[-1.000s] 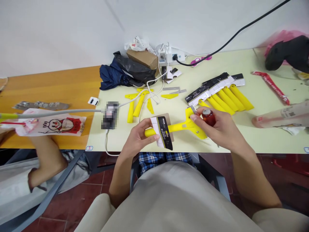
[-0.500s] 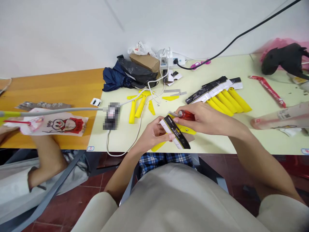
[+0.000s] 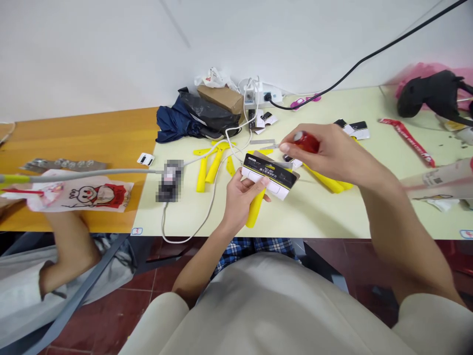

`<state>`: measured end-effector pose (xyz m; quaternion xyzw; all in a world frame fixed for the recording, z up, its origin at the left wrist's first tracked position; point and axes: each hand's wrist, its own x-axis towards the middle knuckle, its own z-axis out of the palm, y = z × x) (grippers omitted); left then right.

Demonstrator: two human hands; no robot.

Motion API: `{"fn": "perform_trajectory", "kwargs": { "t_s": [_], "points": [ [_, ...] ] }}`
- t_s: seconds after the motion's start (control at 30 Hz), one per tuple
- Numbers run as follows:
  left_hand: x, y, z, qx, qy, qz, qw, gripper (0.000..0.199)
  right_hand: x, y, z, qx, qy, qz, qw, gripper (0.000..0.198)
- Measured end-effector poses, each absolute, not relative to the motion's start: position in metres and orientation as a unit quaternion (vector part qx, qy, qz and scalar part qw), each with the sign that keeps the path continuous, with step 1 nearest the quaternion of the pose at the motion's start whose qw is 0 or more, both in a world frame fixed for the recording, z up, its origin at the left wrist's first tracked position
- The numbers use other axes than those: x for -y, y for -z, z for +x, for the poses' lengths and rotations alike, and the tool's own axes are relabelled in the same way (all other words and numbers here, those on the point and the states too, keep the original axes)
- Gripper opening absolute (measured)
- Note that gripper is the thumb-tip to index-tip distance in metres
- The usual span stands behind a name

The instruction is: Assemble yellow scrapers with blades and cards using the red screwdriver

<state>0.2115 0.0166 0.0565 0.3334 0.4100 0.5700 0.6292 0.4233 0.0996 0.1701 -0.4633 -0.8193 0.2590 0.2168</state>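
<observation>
The short-sleeved top [image 3: 273, 301] is plain beige, the bottoms [image 3: 238, 250] blue-and-white plaid.

Apparent assembly workroom; numbered table [image 3: 332, 219]; yellow handles [image 3: 215, 165]; power strip [image 3: 275, 94]

I count one red tool handle [image 3: 309, 142]; one hand-held yellow scraper [image 3: 254, 211]; two uncarded yellow frames [image 3: 214, 168] at eleven o'clock from the holder [image 3: 258, 296]; one power strip [image 3: 275, 92] at twelve.

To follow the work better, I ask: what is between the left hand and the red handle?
In the head view, the printed card is between the left hand, which holds it, and the red handle in the right hand.
</observation>
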Motion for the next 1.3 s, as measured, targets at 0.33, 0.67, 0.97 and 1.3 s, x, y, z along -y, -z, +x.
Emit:
{"fn": "perform_trajectory", "kwargs": {
  "t_s": [0.33, 0.67, 0.97, 1.3],
  "points": [
    [-0.036, -0.063, 0.233, -0.403, -0.623, 0.321, 0.589, 0.051, -0.069, -0.142, 0.438, 0.804, -0.239, -0.488, 0.242, 0.048],
    [-0.031, -0.062, 0.243, -0.379, -0.627, 0.306, 0.608, 0.042, -0.075, -0.141, 0.444, 0.761, -0.246, -0.527, 0.287, 0.036],
    [-0.041, -0.066, 0.249, -0.34, -0.594, 0.323, 0.653, 0.043, -0.091, -0.182, 0.459, 0.803, -0.199, -0.496, 0.264, 0.026],
    [-0.049, -0.016, 0.267, -0.365, -0.49, 0.389, 0.69, 0.053, -0.163, -0.16, 0.489, 0.844, -0.205, -0.494, 0.051, 0.003]
  ]
}}
